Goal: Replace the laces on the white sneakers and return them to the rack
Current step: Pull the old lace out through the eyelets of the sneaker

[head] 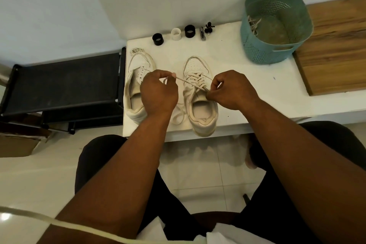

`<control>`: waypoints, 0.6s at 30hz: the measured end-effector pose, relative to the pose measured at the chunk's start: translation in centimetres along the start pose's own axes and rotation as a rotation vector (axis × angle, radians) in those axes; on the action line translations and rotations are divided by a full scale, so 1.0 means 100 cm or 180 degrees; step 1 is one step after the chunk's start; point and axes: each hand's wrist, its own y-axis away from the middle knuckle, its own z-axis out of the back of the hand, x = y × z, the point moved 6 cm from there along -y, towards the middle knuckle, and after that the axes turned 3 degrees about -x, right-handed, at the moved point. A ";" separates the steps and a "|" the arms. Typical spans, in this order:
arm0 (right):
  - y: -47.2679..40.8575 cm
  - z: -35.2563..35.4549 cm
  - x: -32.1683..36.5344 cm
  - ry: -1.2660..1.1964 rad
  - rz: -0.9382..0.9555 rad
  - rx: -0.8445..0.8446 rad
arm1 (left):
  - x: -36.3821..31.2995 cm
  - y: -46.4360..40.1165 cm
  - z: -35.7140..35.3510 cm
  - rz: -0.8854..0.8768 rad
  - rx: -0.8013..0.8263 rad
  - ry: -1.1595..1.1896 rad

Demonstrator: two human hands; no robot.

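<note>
Two white sneakers stand side by side on the white table (247,77). The right sneaker (200,93) has a cream lace (195,83) threaded through its eyelets. The left sneaker (136,85) shows bare eyelets, and my left arm hides part of it. My left hand (158,91) pinches one lace end above the gap between the shoes. My right hand (227,90) pinches the other end over the right sneaker's tongue. The lace runs taut between both hands. A slack loop of lace (178,116) lies on the table between the sneakers.
A black shoe rack (65,83) stands left of the table. A teal perforated basket (275,25) with laces inside sits at the back right. Two black rings and a white one (176,34), plus small black items (206,29), line the far edge. A wooden surface (336,45) lies to the right.
</note>
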 end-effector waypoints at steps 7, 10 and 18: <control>0.000 0.000 0.000 -0.0034 0.0020 -0.0041 | -0.023 0.026 -0.037 -0.1062 0.1396 -0.0647; 0.000 0.000 0.000 -0.0028 0.0012 -0.0040 | -0.025 0.024 -0.032 -0.0932 0.1134 -0.0415; 0.001 0.002 -0.001 -0.0029 -0.0010 -0.0017 | 0.007 0.000 -0.006 0.1065 0.0210 0.1146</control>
